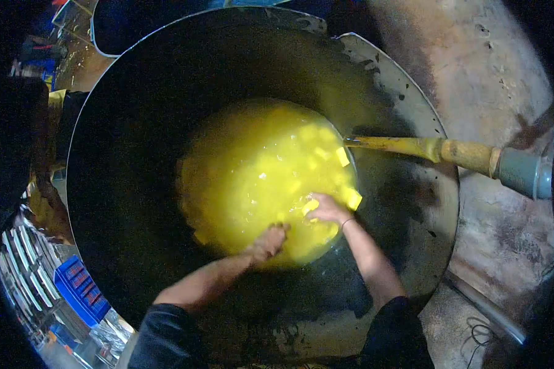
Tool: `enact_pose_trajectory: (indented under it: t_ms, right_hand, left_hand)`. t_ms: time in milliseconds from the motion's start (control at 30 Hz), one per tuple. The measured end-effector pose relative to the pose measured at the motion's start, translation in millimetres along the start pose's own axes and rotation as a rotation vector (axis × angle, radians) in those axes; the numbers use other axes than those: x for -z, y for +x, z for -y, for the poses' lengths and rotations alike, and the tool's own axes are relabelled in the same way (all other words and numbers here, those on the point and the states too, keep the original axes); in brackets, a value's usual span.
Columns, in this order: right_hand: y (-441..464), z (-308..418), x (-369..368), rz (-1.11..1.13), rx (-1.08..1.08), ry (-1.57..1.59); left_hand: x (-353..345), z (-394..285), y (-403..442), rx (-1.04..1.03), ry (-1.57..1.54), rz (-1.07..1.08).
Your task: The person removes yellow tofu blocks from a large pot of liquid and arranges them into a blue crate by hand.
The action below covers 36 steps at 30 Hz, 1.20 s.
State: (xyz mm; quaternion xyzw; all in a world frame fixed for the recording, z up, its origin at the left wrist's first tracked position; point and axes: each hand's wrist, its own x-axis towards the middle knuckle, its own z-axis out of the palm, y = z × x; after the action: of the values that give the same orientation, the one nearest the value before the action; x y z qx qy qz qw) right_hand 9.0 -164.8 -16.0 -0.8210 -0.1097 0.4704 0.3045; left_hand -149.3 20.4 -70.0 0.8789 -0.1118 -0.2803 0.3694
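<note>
Inside a large dark round tub (129, 178) lies cloudy yellow liquid (240, 197). Bright yellow blocks (353, 198) gather along its right side, some partly under the surface. My right hand (329, 210) reaches in at the right, fingers curled around a yellow block (311, 206). A thin band circles that wrist. To its left, my left hand (269, 241) is at the liquid's near edge. Its fingers are blurred and partly hidden, and I cannot make out anything in them.
A pipe (406, 146) with a grey fitting (523, 174) crosses the tub's right rim. On the left stands a blue crate (81, 292) beside metal slats (28, 267). A metal tube (486, 307) and thin cable (479, 332) lie on the stained floor at right.
</note>
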Motion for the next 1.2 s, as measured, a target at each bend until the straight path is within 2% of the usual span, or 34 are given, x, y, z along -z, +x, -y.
enact_pose_trajectory:
  t_ms: [67, 133, 200, 233, 300, 333, 400, 433, 533, 600, 633, 667, 733, 767, 800, 833, 867, 900, 933, 1000, 1033, 1067, 1133, 1167, 1200]
  right_hand:
    - [9, 32, 45, 0.075, -0.138, 0.156]
    - [46, 18, 62, -0.080, -0.039, 0.051]
    - [70, 42, 83, -0.257, -0.088, -0.063]
    - [78, 53, 86, -0.257, -0.091, -0.060]
    - [93, 72, 87, -0.628, 0.065, -0.391]
    - [107, 72, 83, -0.629, 0.062, -0.390]
    - [129, 77, 76, -0.601, 0.042, -0.661]
    - [133, 78, 76, -0.481, 0.034, -0.702]
    - [140, 71, 71, -0.380, -0.047, -0.722]
    - [132, 68, 74, -0.345, -0.096, -0.691]
    - [127, 62, 75, -0.316, -0.147, -0.659]
    - [121, 56, 77, -0.318, -0.148, -0.664]
    - [111, 37, 79, -0.316, -0.019, -0.565]
    - [105, 30, 81, -0.315, 0.025, -0.535]
    - [96, 27, 82, -0.251, 0.036, -0.198]
    - [88, 26, 81, -0.184, 0.047, 0.140]
    - [80, 26, 76, -0.190, 0.049, 0.135]
    - [71, 27, 70, -0.222, 0.085, 0.293]
    - [62, 31, 65, -0.253, 0.121, 0.452]
    - [42, 51, 60, -0.241, 0.113, 0.542]
    - [35, 62, 58, -0.227, 0.112, 0.632]
    - [32, 68, 53, -0.231, 0.112, 0.634]
    - [24, 92, 45, -0.176, 0.109, 0.617]
    - [16, 109, 47, -0.089, -0.042, 0.560]
    - [22, 108, 37, -0.092, -0.042, 0.560]
  left_hand:
    - [66, -1, 30, 0.125, -0.164, -0.076]
    - [106, 18, 62, 0.164, -0.125, -0.065]
    - [113, 49, 91, -0.020, -0.034, -0.312]
    - [120, 45, 99, -0.021, -0.034, -0.307]
    - [134, 32, 108, 0.294, 0.331, -0.456]
    - [124, 44, 114, 0.292, 0.331, -0.454]
    - [115, 59, 123, 0.339, 0.211, -0.310]
    - [114, 59, 123, 0.337, 0.211, -0.310]
    - [113, 52, 119, 0.350, 0.019, -0.348]
    - [121, 53, 113, 0.391, -0.101, -0.213]
    - [119, 57, 110, 0.392, -0.105, -0.215]
    - [117, 60, 108, 0.349, -0.123, -0.243]
    - [113, 70, 112, 0.300, -0.143, -0.279]
    - [110, 76, 117, 0.235, -0.299, -0.230]
    - [106, 84, 123, 0.166, -0.452, -0.180]
    - [99, 93, 127, 0.158, -0.450, -0.187]
    - [89, 101, 129, 0.045, -0.655, -0.239]
    - [82, 104, 130, -0.070, -0.863, -0.286]
    - [90, 90, 128, -0.074, -0.866, -0.285]
    - [136, 37, 108, 0.246, -1.000, -0.352]
    - [153, 20, 99, 0.284, -1.085, -0.305]
    - [147, 21, 101, 0.282, -1.082, -0.302]
    - [133, 20, 104, 0.138, -1.838, -0.369]
    - [130, 13, 101, 0.207, -1.843, -0.419]
    - [125, 11, 101, 0.205, -1.843, -0.416]
